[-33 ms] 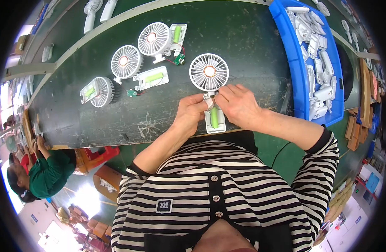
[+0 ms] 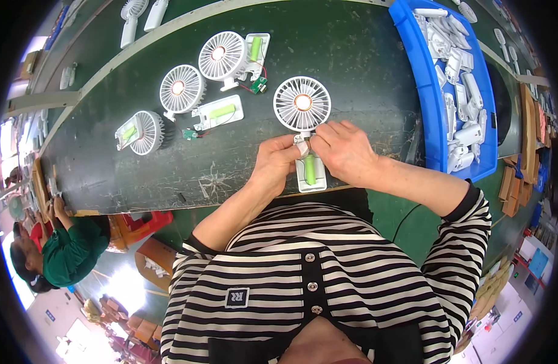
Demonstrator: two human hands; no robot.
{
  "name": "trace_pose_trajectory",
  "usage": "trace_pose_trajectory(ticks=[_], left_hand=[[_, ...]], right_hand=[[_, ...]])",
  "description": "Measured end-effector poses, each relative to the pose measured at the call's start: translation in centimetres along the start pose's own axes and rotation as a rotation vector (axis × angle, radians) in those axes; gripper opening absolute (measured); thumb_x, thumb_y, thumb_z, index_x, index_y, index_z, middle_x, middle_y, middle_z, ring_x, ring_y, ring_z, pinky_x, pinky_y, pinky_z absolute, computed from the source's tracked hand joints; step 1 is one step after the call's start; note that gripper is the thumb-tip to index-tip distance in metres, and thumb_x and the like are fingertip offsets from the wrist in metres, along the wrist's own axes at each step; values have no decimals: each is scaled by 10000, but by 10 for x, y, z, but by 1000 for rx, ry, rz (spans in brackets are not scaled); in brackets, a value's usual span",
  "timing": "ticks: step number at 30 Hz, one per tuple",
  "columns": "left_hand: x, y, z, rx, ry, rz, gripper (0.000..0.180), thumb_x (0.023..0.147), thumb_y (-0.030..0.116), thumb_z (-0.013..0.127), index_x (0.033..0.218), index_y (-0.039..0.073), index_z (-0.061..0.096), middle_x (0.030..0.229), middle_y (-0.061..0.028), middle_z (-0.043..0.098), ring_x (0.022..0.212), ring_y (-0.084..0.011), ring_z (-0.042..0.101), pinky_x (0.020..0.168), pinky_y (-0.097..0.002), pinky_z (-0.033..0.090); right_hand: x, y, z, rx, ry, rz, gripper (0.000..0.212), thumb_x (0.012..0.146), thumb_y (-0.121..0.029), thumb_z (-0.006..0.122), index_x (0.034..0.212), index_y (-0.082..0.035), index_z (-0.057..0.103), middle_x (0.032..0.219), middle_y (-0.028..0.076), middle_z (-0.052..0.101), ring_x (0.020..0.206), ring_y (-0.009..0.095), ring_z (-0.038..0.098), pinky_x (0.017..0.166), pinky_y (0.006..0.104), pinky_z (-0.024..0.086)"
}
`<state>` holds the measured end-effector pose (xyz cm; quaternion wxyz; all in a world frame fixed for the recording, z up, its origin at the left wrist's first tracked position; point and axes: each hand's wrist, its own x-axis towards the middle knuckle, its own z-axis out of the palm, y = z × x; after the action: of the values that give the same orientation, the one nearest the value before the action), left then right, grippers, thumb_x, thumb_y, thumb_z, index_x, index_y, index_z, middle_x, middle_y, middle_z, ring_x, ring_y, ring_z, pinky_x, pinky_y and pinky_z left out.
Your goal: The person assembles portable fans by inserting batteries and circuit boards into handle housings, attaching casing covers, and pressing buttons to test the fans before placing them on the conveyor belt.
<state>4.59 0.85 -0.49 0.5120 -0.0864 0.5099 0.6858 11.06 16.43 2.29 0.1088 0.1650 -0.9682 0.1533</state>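
A white handheld fan (image 2: pixel 302 104) lies face up on the green table in front of me, its round grille pointing away. Below its neck is an open white handle shell (image 2: pixel 302 185) with a green battery cell (image 2: pixel 310 170) inside. My left hand (image 2: pixel 274 161) is closed at the left side of the neck, thumb and finger pinching there. From the right, my right hand (image 2: pixel 345 151) is closed on the same joint, fingers bent. Between the fingertips a small pale piece shows; my fingers hide most of it.
To the left lie several fan heads (image 2: pixel 182 88) with open shells, green cells and small green circuit boards (image 2: pixel 259 85). A blue bin (image 2: pixel 434 121) of white shell parts stands at the right. A person in a green top (image 2: pixel 75 253) sits at the table's left end.
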Motion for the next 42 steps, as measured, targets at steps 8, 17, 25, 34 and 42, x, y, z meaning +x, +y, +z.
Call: trace_pose_trajectory(ticks=[8, 17, 25, 34, 42], left_hand=[[1, 1, 5, 75, 31, 28, 155, 797, 73, 551, 902, -27, 605, 812, -54, 594, 709, -119, 562, 635, -255, 474], [6, 6, -24, -395, -420, -75, 412, 843, 284, 551, 1091, -41, 499, 976, -116, 591, 868, -238, 594, 777, -364, 480], [2, 2, -18, -126, -289, 51, 251, 824, 56, 540, 1050, -51, 532, 971, -105, 599, 865, -198, 600, 768, -337, 504], [2, 13, 3, 69, 14, -54, 209, 719, -51, 469, 907, -66, 561, 830, -105, 591, 717, -190, 601, 642, -323, 523], [5, 22, -2, -33, -55, -96, 220, 725, -10, 475, 929, -50, 546, 869, -108, 595, 768, -200, 600, 694, -337, 505]], right_hand=[[-1, 5, 6, 44, 50, -31, 159, 581, -77, 578, 685, -67, 459, 690, 54, 444, 619, 206, 492, 520, 320, 385], [-5, 8, 3, 181, 58, 68, 122, 620, -8, 557, 705, -49, 479, 717, 75, 467, 638, 254, 517, 549, 359, 418], [-6, 5, 0, 214, 66, 95, 127, 637, 6, 554, 734, -43, 489, 736, 76, 475, 654, 258, 522, 562, 364, 424], [-5, 7, 11, 195, 44, 31, 114, 641, -26, 564, 718, -42, 481, 732, 74, 468, 679, 243, 522, 564, 358, 423], [1, 15, 11, 211, 7, 7, 109, 642, -25, 557, 708, -41, 472, 738, 82, 471, 679, 251, 521, 568, 368, 419]])
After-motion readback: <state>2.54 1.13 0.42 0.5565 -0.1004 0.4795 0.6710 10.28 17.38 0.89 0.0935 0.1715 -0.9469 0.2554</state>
